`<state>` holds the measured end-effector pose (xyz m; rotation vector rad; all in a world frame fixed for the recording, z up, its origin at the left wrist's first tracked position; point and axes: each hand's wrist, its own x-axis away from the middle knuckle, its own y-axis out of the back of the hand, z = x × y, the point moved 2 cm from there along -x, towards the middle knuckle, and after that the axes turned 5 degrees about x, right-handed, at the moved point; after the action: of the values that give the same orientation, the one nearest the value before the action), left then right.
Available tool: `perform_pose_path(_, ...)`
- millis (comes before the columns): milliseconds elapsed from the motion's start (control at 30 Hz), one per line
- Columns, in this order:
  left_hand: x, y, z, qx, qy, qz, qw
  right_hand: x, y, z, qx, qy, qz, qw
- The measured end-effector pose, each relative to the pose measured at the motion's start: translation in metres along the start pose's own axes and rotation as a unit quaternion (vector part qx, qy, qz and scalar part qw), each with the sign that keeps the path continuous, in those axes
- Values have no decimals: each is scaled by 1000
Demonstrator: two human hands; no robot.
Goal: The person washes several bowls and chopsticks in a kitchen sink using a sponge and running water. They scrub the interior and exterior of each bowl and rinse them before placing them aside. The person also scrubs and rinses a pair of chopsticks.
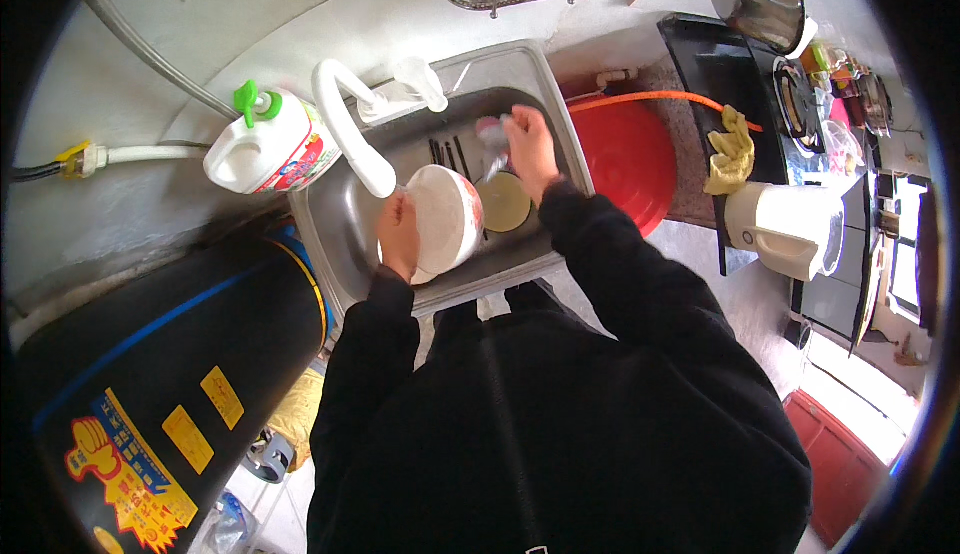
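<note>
My left hand (399,235) grips the rim of a white bowl (444,218) with red patterning outside, tilted on its side over the stainless steel sink (334,216). My right hand (534,150) is raised over the basin's right side, with its fingers closed on a small pink and whitish object (493,133), too blurred to name. Below that hand a round pale yellow bowl (506,205) rests on the sink bottom. Several dark chopsticks (448,155) lie behind the white bowl. A white faucet (352,141) arches over the basin, its spout close above my left hand.
A white detergent jug (274,145) with a green pump stands left of the faucet. A red basin (630,160) sits right of the sink, crossed by an orange hose (652,94). Farther right are a yellow cloth (731,152), a white kettle (784,227) and a gas stove (709,51).
</note>
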<state>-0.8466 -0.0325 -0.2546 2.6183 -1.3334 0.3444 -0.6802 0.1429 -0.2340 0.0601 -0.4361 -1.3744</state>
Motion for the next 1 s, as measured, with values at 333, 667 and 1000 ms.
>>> perform_pose_path(333, 7, -9, -1, 7, -3, 2, 1000, -46, 4, 54, 225, 151, 56, 961)
perform_pose_path(667, -4, -7, -51, -259, -28, -1, 966, 83, -2, 53, -29, -244, 430, 869)
perform_pose_path(1000, -10, -13, -3, -10, -104, 11, 994, 90, -1, 62, 72, -140, 343, 926)
